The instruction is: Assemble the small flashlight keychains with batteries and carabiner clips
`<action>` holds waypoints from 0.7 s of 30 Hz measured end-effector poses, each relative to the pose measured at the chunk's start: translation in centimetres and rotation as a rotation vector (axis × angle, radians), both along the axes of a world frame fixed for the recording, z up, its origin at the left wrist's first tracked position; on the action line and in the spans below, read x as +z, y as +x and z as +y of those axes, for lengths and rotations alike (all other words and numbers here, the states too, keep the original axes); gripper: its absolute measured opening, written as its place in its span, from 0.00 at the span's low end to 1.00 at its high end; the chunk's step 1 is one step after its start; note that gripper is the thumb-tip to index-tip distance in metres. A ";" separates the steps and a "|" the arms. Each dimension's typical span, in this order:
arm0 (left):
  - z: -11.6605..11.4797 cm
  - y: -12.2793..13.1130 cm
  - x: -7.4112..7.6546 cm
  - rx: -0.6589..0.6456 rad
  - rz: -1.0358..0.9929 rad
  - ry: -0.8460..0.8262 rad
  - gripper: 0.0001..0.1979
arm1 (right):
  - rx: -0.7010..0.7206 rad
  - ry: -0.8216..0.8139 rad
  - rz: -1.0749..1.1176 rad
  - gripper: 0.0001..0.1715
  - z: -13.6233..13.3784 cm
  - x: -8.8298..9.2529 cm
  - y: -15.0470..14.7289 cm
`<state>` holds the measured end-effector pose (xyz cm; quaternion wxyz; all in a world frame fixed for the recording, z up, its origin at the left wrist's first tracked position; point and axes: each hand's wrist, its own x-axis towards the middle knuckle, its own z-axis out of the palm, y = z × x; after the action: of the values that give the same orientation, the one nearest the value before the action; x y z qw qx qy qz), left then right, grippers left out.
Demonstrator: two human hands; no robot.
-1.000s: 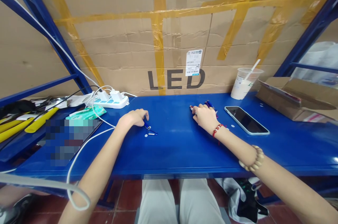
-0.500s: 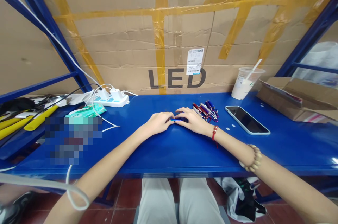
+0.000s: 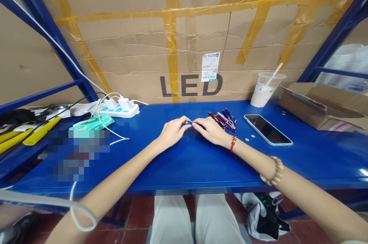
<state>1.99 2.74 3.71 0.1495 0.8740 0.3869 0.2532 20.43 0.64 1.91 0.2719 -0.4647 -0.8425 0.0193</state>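
Observation:
Between my two hands is a small blue metal tube (image 3: pixel 188 123) with a silvery end, like a mini keychain flashlight. My left hand (image 3: pixel 173 132) pinches its left end between thumb and fingers. My right hand (image 3: pixel 212 131), with a red cord bracelet at the wrist, has its fingertips closed on the other end. Much of the tube is hidden by the fingers. Just beyond my right hand lies a pile of mini keychain flashlights (image 3: pixel 225 119) in red, silver, blue and purple, some with clips.
A phone (image 3: pixel 268 130), a drink cup with straw (image 3: pixel 262 92) and an open cardboard box (image 3: pixel 320 110) are on the blue table's right side. Leftward are a power strip (image 3: pixel 122 111), a green packet (image 3: pixel 92 124), white cables and yellow-handled tools (image 3: pixel 43 131). A big carton (image 3: pixel 138 56) stands behind.
Both hands have lifted and turned slightly, and the blue tube between them has risen and shows more clearly. The camera view has shifted a little.

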 end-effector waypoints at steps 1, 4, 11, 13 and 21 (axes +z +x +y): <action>0.0 0.0 0.0 0.011 0.002 0.029 0.10 | -0.030 -0.012 -0.045 0.25 0.0 0.1 0.1; 0.0 0.0 -0.1 0.038 -0.031 0.101 0.10 | -0.114 -0.064 -0.128 0.29 0.1 0.5 0.4; 0.8 -0.1 -0.6 0.030 -0.145 0.093 0.10 | 0.017 -0.052 0.159 0.23 0.2 0.2 0.3; 0.8 0.0 -0.8 0.010 -0.179 0.110 0.10 | 0.074 -0.145 0.274 0.24 0.0 0.1 0.0; 0.1 0.5 -1.1 -0.014 -0.195 0.112 0.13 | 0.099 -0.278 0.401 0.28 0.1 -0.1 -0.1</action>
<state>2.50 2.86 2.64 0.1392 0.8549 0.3495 0.3572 20.36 0.72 1.80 0.3659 -0.4428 -0.7825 0.2402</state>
